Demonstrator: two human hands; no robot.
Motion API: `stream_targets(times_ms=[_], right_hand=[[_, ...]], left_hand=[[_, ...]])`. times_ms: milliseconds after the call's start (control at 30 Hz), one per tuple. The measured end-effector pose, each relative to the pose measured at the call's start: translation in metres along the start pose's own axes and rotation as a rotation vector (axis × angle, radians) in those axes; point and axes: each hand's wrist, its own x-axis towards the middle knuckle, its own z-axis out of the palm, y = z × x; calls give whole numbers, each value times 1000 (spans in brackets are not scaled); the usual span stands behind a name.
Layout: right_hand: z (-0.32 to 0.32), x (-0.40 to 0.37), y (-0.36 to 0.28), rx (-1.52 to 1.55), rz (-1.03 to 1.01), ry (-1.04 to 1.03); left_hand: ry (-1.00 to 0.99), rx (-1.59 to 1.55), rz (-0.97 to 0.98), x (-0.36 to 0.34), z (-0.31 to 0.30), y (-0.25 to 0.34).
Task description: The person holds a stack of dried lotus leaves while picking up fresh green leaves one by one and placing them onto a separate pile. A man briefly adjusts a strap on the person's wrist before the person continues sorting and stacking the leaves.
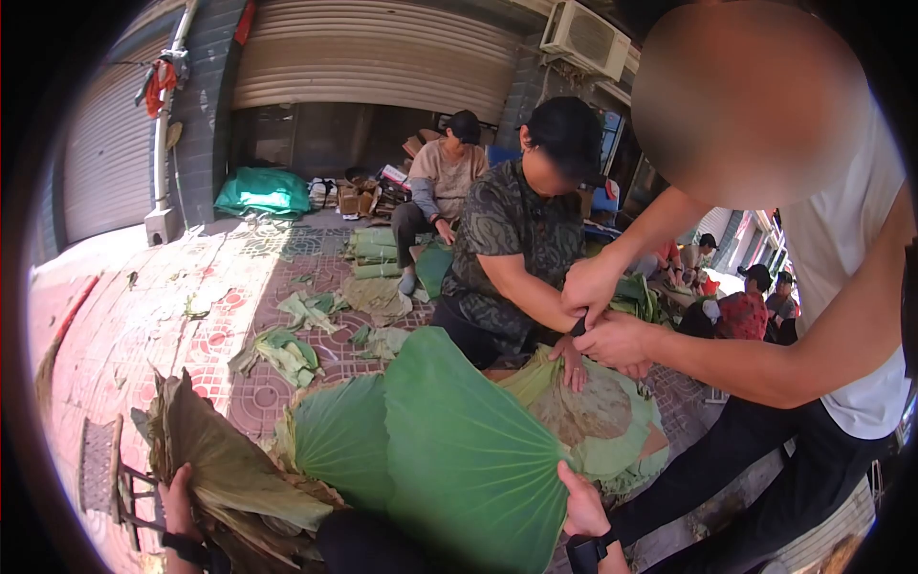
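Note:
My right hand (582, 504), with a dark band at the wrist, pinches the edge of a large green lotus leaf (469, 430) near where its veins meet. The leaf is spread upright in front of me. At lower left, my left hand (178, 505) is closed at the edge of a stack of dried brown lotus leaves (234, 459); its fingers are partly hidden. Between the two, another green lotus leaf (339, 435) shows behind the big one. Beyond my right hand lies a pile of flattened pale lotus leaves (598, 416).
A seated person in a dark patterned shirt (521, 225) rests a hand on the pale pile. A standing person in a white shirt (851, 287) holds that person's wrist area. Loose leaves (287, 354) lie on the tiled pavement; a metal stool (134, 497) stands far left.

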Motion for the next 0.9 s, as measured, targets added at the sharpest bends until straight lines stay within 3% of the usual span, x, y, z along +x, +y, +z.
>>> stream_targets(times_ms=[467,767,900], right_hand=[[0,2,5,51,11,67],[15,-15,2,-67,-26,-6],[38,-26,12,-534,-305,-225]], left_hand=[[-11,38,5,-6,0,6],[-74,-10,22,-7,0,6],[-43,11,0,-8,1,7]])
